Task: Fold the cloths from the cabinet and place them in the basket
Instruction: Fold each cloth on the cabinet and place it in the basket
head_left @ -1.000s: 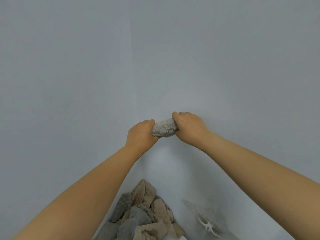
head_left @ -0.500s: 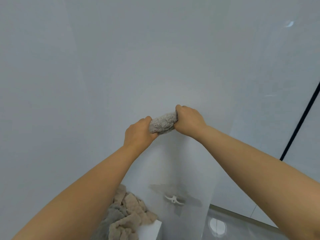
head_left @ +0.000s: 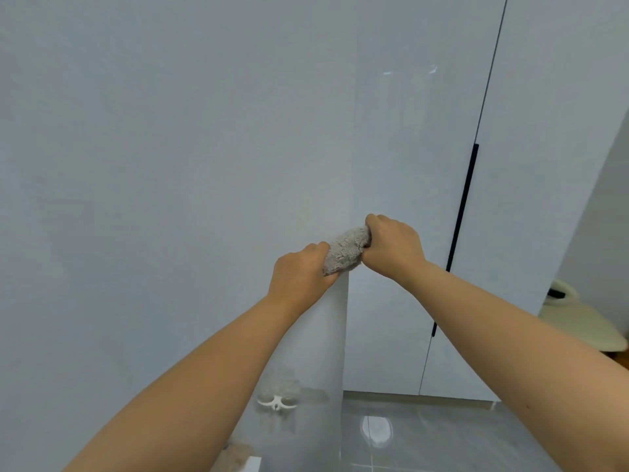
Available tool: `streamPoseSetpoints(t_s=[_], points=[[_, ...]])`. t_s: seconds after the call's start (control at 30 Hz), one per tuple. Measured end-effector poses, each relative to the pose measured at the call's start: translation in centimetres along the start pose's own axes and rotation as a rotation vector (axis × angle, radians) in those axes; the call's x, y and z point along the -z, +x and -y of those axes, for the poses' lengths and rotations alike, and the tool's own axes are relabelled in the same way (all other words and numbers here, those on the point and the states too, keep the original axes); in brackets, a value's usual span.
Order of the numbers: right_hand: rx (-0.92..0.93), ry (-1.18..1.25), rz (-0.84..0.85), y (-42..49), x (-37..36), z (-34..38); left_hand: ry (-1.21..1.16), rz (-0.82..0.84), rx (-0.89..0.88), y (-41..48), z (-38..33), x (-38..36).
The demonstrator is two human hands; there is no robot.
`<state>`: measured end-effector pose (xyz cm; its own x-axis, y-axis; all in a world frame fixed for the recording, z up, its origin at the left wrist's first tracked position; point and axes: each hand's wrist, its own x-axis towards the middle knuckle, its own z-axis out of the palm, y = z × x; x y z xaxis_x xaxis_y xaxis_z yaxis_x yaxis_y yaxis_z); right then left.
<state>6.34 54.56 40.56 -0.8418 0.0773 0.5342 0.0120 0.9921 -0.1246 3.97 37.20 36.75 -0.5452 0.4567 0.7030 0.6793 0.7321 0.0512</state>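
A bunched grey cloth [head_left: 345,251] is held in the air before the white cabinet door [head_left: 408,165]; the left hand [head_left: 301,275] grips its lower end, the right hand [head_left: 394,245] grips its upper end; no writing is readable; a black handle [head_left: 457,233] runs just right of the hands.

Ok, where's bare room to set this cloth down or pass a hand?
The grey floor tiles lie bare between the open door and the closed cabinet doors. Tighter spots: the white hook and cloth pile low left, the cream object far right.
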Motion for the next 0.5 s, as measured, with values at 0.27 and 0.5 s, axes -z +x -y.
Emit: streamPoseSetpoints(t_s=[0.27,0.5], points=[[-0.226,-0.041,-0.025,-1.7,-0.2,-9.7,0.055,0.133,-0.172,3.8,-8.6,-5.6],[-0.379,-0.146,0.050,-1.0,-1.5,-19.7,0.181,0.323,-0.148,10.4,-14.7,-14.1]])
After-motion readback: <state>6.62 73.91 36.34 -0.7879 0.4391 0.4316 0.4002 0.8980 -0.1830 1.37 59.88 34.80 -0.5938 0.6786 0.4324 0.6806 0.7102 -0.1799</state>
